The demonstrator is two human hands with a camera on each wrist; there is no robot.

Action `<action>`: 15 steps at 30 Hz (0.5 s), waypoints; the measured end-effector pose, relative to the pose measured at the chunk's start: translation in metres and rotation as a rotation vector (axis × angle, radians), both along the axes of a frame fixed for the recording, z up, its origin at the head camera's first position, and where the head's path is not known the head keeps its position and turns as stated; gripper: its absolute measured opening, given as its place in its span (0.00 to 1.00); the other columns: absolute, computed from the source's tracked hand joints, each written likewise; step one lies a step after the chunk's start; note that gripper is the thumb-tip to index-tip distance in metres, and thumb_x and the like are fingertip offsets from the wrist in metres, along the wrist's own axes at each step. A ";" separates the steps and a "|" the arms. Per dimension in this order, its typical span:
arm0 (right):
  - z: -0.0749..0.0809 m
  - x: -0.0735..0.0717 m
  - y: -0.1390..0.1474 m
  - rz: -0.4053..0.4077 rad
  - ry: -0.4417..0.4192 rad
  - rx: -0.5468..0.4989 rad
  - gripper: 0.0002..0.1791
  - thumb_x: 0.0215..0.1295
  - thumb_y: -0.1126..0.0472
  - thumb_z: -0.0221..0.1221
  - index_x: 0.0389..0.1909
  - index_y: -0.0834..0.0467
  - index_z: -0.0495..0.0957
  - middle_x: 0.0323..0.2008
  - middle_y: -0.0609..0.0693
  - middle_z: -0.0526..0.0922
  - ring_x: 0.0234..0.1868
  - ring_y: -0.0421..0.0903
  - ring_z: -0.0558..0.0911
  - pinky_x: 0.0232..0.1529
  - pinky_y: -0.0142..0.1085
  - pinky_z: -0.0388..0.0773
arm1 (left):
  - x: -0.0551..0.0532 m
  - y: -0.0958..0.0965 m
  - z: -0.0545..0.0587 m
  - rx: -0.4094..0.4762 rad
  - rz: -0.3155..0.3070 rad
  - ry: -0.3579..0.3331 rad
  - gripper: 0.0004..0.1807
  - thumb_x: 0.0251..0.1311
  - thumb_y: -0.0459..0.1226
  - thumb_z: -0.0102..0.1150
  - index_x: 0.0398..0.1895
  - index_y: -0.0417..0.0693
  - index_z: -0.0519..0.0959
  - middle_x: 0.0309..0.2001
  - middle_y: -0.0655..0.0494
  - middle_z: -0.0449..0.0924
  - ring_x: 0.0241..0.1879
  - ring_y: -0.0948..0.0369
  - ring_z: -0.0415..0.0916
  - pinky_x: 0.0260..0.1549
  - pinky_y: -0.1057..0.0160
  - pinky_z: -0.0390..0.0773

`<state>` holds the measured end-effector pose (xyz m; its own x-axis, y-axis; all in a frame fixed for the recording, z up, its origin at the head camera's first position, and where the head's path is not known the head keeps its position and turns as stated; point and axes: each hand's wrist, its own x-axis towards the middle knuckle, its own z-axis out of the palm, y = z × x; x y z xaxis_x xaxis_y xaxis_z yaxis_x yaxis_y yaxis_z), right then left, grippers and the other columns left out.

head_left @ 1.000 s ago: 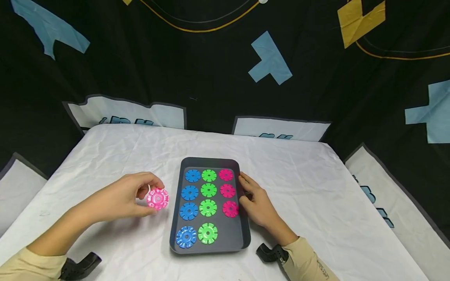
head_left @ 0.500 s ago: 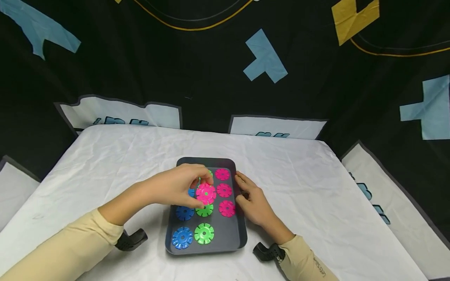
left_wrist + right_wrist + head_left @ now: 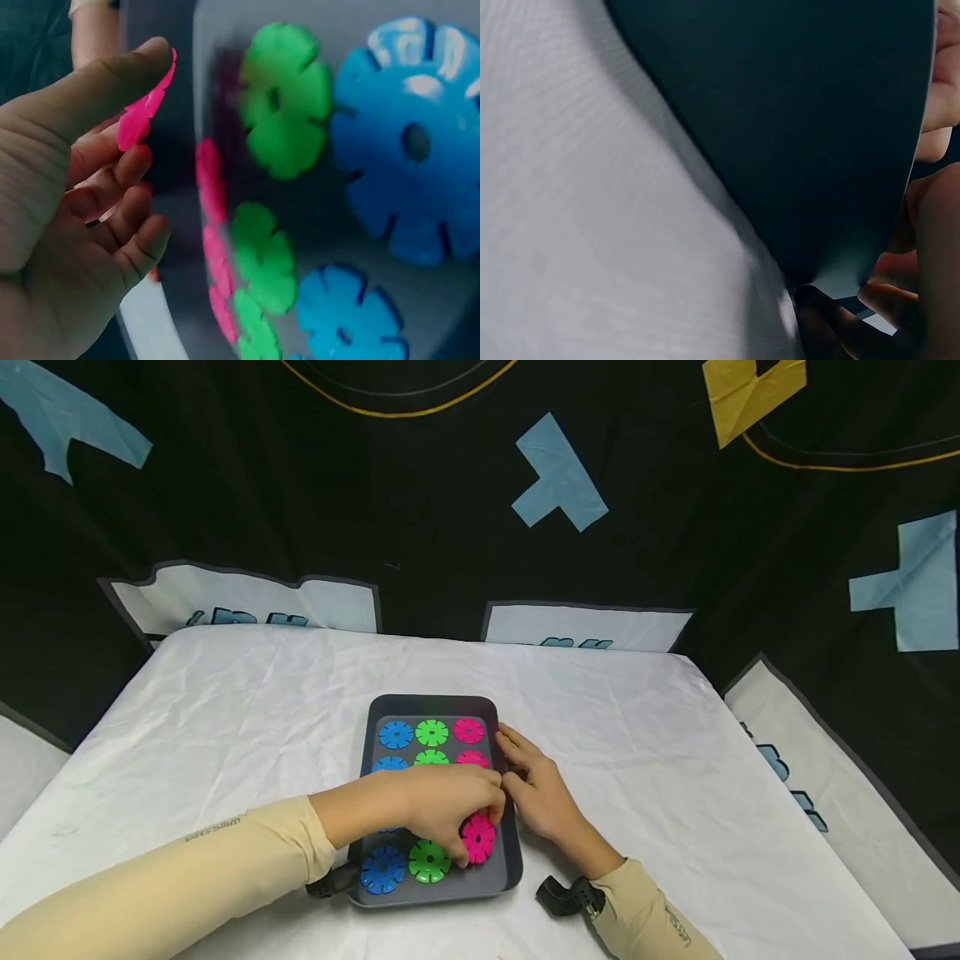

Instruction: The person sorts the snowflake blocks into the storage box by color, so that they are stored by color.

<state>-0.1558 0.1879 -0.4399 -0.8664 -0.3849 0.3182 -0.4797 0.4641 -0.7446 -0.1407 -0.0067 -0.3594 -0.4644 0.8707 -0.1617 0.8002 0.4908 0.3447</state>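
In the head view, a dark grey tray (image 3: pixel 431 702) bears flower-shaped, slotted plastic discs in blue, green and pink columns. My left hand (image 3: pixel 446 797) reaches over the tray and pinches a pink slotted disc (image 3: pixel 478 839) between thumb and fingers, close over the near right part. That disc stands tilted beside the nearest green disc (image 3: pixel 430 862); the left wrist view shows the pink disc (image 3: pixel 146 109) nearly edge-on at the thumb tip. The left hand hides several discs in the middle. My right hand (image 3: pixel 545 795) holds the tray's right rim, its fingers along the outer wall (image 3: pixel 795 135).
The tray stands on a white cloth-covered table (image 3: pixel 615 735). A black curtain (image 3: pixel 420 527) with blue and yellow patches hangs behind the table. Black wrist mounts (image 3: pixel 567 897) sit at both sleeves, the left one close to the tray's near left edge.
My left hand has carried the pink disc from left of the tray, across the blue and green columns, down to the near end of the pink column. The right hand stays at the rim.
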 end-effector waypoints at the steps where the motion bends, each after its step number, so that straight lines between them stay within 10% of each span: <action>1: 0.000 0.000 0.000 0.003 -0.001 -0.007 0.32 0.59 0.71 0.49 0.68 0.66 0.64 0.71 0.52 0.63 0.67 0.44 0.67 0.52 0.42 0.77 | 0.001 0.003 -0.003 -0.018 -0.014 0.017 0.22 0.39 0.48 0.80 0.36 0.56 0.79 0.37 0.69 0.69 0.37 0.70 0.68 0.38 0.72 0.73; 15: -0.004 -0.001 0.006 -0.012 -0.052 -0.076 0.32 0.57 0.74 0.53 0.67 0.66 0.66 0.71 0.53 0.64 0.62 0.50 0.74 0.53 0.47 0.75 | 0.003 0.016 -0.010 -0.086 -0.011 0.084 0.24 0.39 0.44 0.81 0.42 0.56 0.82 0.39 0.68 0.70 0.38 0.70 0.69 0.39 0.69 0.75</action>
